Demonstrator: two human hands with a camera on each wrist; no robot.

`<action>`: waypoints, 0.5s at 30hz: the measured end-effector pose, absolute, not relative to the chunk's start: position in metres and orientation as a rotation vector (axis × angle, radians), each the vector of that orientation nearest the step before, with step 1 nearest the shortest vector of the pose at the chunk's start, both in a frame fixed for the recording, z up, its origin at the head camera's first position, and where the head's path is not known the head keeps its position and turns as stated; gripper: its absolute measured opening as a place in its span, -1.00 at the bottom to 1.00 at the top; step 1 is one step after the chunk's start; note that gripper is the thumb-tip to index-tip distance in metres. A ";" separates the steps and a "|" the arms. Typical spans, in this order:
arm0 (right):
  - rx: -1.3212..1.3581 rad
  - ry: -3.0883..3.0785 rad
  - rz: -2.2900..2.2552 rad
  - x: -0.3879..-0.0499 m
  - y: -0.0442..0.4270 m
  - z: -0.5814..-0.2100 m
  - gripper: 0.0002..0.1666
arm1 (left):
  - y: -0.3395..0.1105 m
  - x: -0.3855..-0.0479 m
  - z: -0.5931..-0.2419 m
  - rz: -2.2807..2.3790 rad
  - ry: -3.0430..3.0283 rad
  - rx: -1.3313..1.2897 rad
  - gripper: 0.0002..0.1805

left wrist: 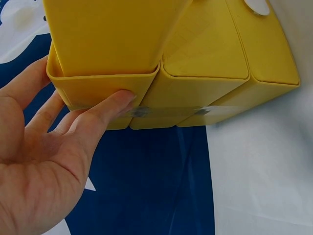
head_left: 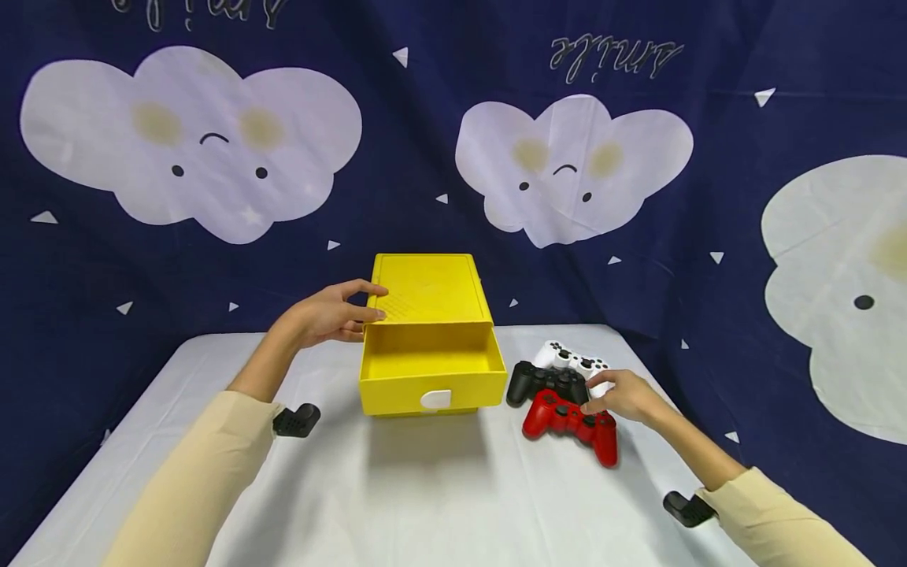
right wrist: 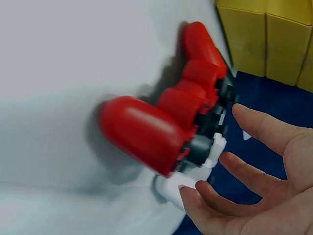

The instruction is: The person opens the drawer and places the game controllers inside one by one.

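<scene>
A yellow drawer unit (head_left: 428, 283) stands at the back of the table. Its top drawer (head_left: 397, 398), with a white pull (head_left: 435, 399), is pulled out and looks empty. My left hand (head_left: 322, 315) rests on the unit's upper left edge. In the left wrist view its thumb lies on the side wall (left wrist: 186, 115), fingers extended over the top. To the right lie three game controllers: a red one (head_left: 567, 421) in front, a black one (head_left: 527, 383) behind it, a white one (head_left: 563, 354) at the back. Spread fingers of my right hand (head_left: 627, 398) hover beside them, holding nothing.
The white-covered table (head_left: 439, 504) extends in front of the unit. A dark blue curtain (head_left: 404, 173) with printed clouds hangs behind and at the sides. Black wrist devices (head_left: 298, 420) are at both sleeve cuffs.
</scene>
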State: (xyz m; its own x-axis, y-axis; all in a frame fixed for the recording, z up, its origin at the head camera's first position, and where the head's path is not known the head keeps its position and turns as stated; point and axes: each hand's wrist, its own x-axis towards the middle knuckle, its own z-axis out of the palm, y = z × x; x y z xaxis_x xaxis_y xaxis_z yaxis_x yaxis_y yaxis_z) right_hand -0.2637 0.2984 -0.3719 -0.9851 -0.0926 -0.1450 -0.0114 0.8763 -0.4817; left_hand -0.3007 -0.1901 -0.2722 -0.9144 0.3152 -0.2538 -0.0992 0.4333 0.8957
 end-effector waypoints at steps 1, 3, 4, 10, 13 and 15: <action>-0.076 2.869 -0.749 -0.262 0.299 -0.374 -0.31 | -0.190 -0.301 -0.272 1.480 2.306 0.186 -0.27; -0.064 2.851 -0.770 -0.259 0.299 -0.378 -0.31 | -0.190 -0.300 -0.272 1.477 2.308 0.195 -0.26; -0.060 2.843 -0.778 -0.258 0.299 -0.380 -0.30 | -0.190 -0.300 -0.272 1.476 2.309 0.198 -0.26; -0.047 2.795 -0.809 -0.254 0.298 -0.386 -0.29 | -0.191 -0.300 -0.271 1.478 2.316 0.199 -0.26; -0.018 2.757 -0.832 -0.254 0.297 -0.389 -0.29 | -0.191 -0.299 -0.271 1.479 2.312 0.193 -0.27; -0.006 2.745 -0.842 -0.254 0.298 -0.391 -0.29 | -0.191 -0.300 -0.272 1.481 2.311 0.189 -0.27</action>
